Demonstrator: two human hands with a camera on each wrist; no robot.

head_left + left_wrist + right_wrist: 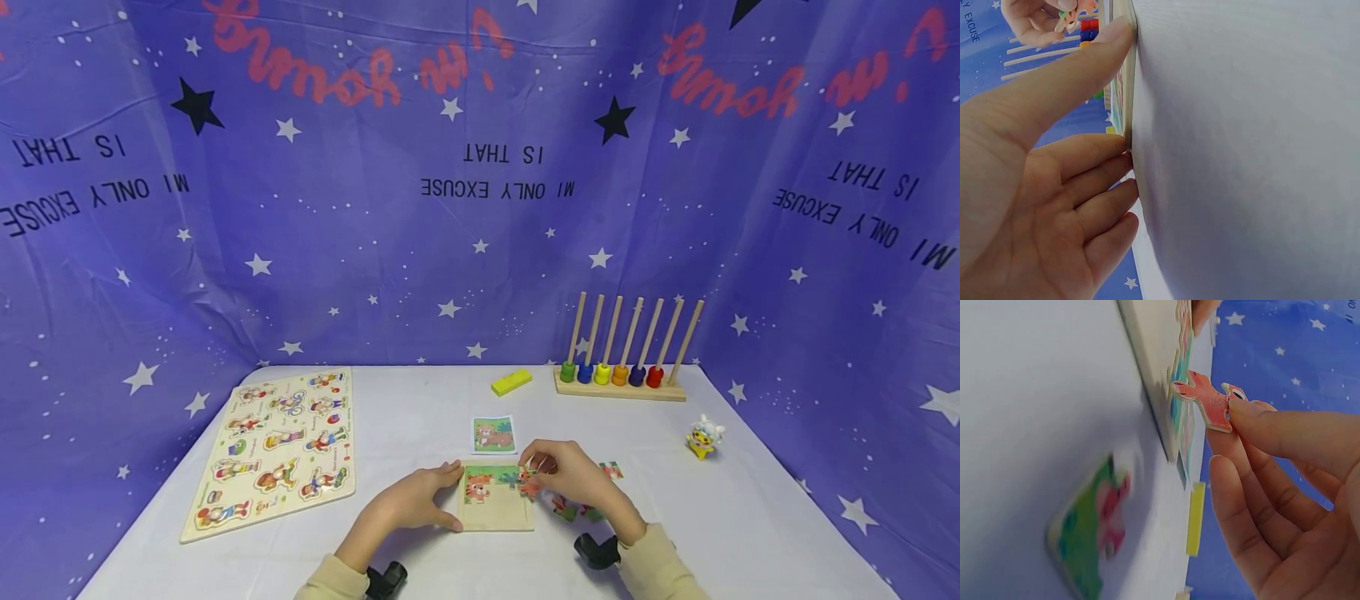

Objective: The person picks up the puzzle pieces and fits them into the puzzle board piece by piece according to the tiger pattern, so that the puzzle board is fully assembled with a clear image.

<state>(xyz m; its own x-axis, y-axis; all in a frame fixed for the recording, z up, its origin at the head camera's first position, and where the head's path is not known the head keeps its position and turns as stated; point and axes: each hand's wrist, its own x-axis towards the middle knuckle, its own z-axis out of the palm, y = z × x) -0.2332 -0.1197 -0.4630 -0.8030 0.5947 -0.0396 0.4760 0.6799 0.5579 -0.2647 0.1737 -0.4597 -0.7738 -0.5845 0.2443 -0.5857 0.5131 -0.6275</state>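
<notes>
A square wooden puzzle tray (495, 522) lies on the table, with joined jigsaw pieces (477, 482) along its far and left sides. My left hand (411, 498) rests at its left side, thumb and nearly straight fingers touching the edge. Above the right part of the tray, my right hand (566, 471) pinches a red-orange jigsaw piece (1209, 403) between thumb and fingers. In the right wrist view that piece is raised and tilted beside the tray. Loose jigsaw pieces (564, 507) lie right of the tray, partly hidden by the right forearm. A bear picture card (493, 435) lies just beyond the tray.
On the left lies a large wooden board (281, 450) with sports figures. A yellow block (512, 382) and a peg stand (619, 387) with coloured beads are at the back. Toward the right edge stands a small yellow-and-white figurine (703, 437). A purple star-patterned cloth (450, 275) hangs behind.
</notes>
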